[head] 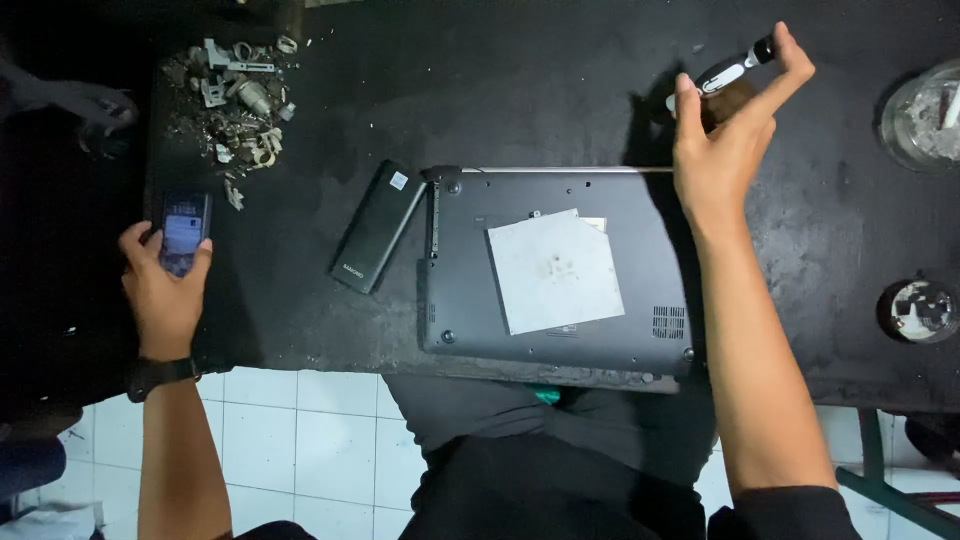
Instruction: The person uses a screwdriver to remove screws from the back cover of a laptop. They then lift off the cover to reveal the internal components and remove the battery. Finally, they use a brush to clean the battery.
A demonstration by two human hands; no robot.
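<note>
So you've got the laptop flipped bottom-up right at the near edge of the tabletop, actually hanging a little over it toward your lap. There's a pale square panel sitting a bit crooked on the middle of the underside, and a small vent grille near the laptop's near right corner. Just left of the laptop, close to its far left corner, a slim black battery pack lies at an angle on the tabletop, not quite touching it as far as I can tell.

Your left hand is out at the left edge of the tabletop, wrapped around a phone with the screen lit, thumb up along its side. Watch strap on that wrist.

Your right hand is raised past the far right corner of the laptop, pinching a small black-and-white screwdriver between thumb and fingertips, the other fingers loosely curled.

Farther back, by the far left corner of the tabletop, there's a pile of small metal scraps. Over at the right edge sit a glass ashtray and, nearer you, a small round tin.
</note>
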